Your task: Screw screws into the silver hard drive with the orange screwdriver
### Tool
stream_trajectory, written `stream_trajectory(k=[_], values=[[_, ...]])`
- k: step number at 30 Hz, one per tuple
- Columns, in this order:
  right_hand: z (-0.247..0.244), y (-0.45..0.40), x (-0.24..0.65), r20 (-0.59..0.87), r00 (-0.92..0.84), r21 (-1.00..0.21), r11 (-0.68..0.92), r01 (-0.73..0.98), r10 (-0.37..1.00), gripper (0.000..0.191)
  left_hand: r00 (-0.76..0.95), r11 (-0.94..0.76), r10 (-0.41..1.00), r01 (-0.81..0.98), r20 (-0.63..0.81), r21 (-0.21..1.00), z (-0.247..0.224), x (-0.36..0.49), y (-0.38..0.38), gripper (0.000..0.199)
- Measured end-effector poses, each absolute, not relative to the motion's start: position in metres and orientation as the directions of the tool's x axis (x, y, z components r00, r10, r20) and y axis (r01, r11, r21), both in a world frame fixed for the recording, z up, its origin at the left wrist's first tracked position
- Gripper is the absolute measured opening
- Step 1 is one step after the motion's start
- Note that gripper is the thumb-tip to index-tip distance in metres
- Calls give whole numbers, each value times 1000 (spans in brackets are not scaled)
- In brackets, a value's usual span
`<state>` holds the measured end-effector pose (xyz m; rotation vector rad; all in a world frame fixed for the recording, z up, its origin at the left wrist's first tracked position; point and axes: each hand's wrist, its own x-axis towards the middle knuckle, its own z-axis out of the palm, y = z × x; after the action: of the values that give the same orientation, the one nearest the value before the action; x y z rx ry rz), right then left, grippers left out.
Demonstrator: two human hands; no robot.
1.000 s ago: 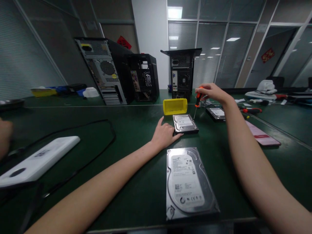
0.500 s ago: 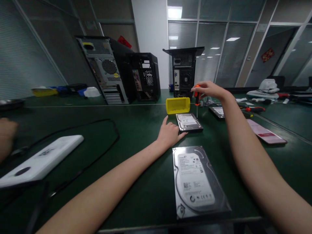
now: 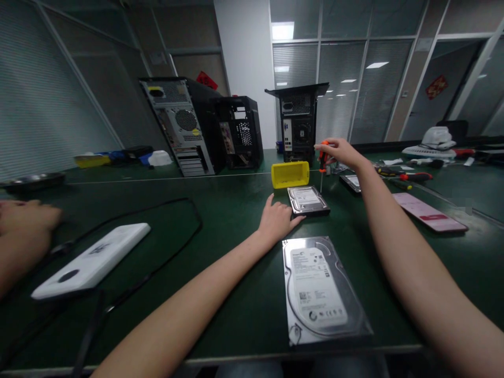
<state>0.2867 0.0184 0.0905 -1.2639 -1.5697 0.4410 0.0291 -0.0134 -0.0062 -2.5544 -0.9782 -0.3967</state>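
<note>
Farther into view at the left edge than a second ago is a co-worker's hand (image 3: 29, 216), blurred, while the orange-and-black screwdriver (image 3: 323, 158) stands nearer upright. The right hand (image 3: 340, 151) pinches its handle between thumb and fingers, shaft pointing down at the right rear edge of the smaller hard drive (image 3: 307, 198); whether the tip touches cannot be told. That drive lies label up on the green tabletop (image 3: 228, 210). The left hand (image 3: 276, 219) rests at its near left corner, index finger and thumb spread wide, thumb along the front edge. Just behind the drive is a yellow open box (image 3: 291, 184). A larger hard drive (image 3: 321, 294) lies label up in front, between the forearms. A pink-screened phone (image 3: 431, 212) lies to the right, near red-handled pliers (image 3: 415, 177); a white oblong device (image 3: 92, 260) lies left. Farther back stands a black computer tower (image 3: 301, 123).
</note>
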Motion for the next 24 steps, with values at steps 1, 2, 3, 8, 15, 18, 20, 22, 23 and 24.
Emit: stream_trajectory(k=[1,2,3,8,15,18,20,22,23,24], values=[[90,18,287,470,80,-785,374,494,879,24,717,-686,577,685,390,-244,-6,29,-14,55],[91,18,288,459,81,-790,365,493,885,24,717,-685,577,686,391,-246,-7,29,-14,54],[92,17,289,444,81,-795,351,494,892,25,716,-683,577,687,392,-249,-7,29,-14,54],[102,10,291,333,63,-821,256,511,941,19,715,-678,579,689,390,-256,-8,30,-14,56],[102,12,289,306,98,-827,214,521,947,5,716,-670,579,690,390,-272,-9,31,-15,56],[106,18,286,275,117,-832,176,526,954,6,711,-663,588,697,386,-273,-9,31,-16,56],[110,20,285,236,132,-832,130,539,963,6,708,-664,597,700,377,-264,-8,31,-16,56],[112,21,283,221,147,-832,107,545,964,8,703,-664,607,705,370,-250,-8,31,-17,56],[111,20,281,241,152,-828,121,547,959,8,699,-661,611,709,370,-246,-8,30,-18,56],[109,19,279,284,149,-820,160,549,947,7,698,-660,612,710,372,-247,-8,30,-18,56]])
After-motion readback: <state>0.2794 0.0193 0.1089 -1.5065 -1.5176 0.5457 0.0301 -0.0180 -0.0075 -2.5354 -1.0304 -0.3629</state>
